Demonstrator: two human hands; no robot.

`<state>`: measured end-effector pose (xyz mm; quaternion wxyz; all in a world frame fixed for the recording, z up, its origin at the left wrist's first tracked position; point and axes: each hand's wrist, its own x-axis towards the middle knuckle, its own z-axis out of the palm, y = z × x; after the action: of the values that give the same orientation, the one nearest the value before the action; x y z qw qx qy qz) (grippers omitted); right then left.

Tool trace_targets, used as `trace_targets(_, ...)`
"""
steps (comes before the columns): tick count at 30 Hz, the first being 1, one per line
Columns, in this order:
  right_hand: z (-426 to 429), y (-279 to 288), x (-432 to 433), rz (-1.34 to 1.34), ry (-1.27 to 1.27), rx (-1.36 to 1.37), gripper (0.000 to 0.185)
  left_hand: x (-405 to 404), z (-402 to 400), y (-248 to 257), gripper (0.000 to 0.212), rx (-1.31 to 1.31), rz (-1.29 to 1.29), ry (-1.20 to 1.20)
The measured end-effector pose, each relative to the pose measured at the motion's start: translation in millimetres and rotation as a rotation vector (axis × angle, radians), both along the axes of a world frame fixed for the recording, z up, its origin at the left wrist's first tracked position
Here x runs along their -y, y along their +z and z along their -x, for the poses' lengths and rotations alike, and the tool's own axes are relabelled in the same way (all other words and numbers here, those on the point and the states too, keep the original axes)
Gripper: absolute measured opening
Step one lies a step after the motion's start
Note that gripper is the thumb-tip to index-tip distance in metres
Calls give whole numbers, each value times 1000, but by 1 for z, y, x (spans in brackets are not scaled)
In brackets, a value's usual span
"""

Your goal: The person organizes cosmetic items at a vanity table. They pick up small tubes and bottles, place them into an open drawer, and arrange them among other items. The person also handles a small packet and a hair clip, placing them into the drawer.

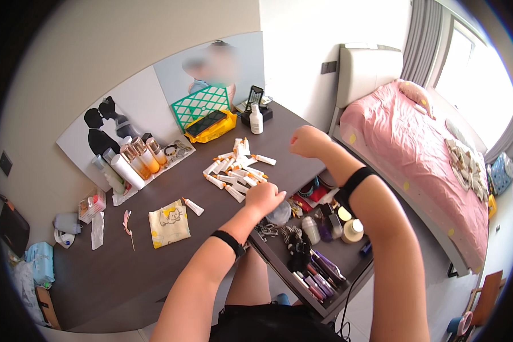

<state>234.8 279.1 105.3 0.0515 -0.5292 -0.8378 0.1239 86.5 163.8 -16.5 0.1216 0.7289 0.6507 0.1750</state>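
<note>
My left hand (263, 199) is curled just beside a pile of small white tubes with orange caps (239, 171) on the dark desktop (124, 282); nothing shows in it. My right hand (310, 142) is raised to the right of the pile, fingers curled; whether it holds anything is hidden. One separate white tube (194, 207) lies near a folded cream cloth with a cat print (169, 224). Below my hands an open drawer (278, 265) holds a white-capped jar (352, 231), a roll-on bottle (311, 230), a black scrunchie (299, 250) and several makeup pencils or tubes (314, 284).
Cosmetic bottles (143, 158) stand on the left by photo panels (107, 128). At the back are a yellow packet (213, 127) with a phone on it, a green lattice panel (201, 104) and a white pump bottle (256, 119). A pink-covered bed (402, 158) stands at right.
</note>
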Motion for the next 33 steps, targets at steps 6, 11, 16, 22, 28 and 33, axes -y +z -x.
trace_targets(6,94,-27,-52,-122,-198,-331,28,25,-4,-13,42,23,-242,-83)
trace_targets(11,145,-63,-102,-126,-445,-493,53,13,2,-17,20,-33,-111,-139)
trace_targets(16,170,-77,-125,-159,-449,-503,58,17,2,-12,11,150,-33,-73)
trace_targets(22,149,-83,-118,-126,-334,-422,51,17,-1,-12,11,-7,-17,-140)
trace_targets(28,91,-76,-75,-89,-194,-334,54,17,-7,-14,9,-53,-106,-77)
trace_targets(33,10,-63,-11,85,-161,-423,52,11,1,-20,15,72,-27,-130)
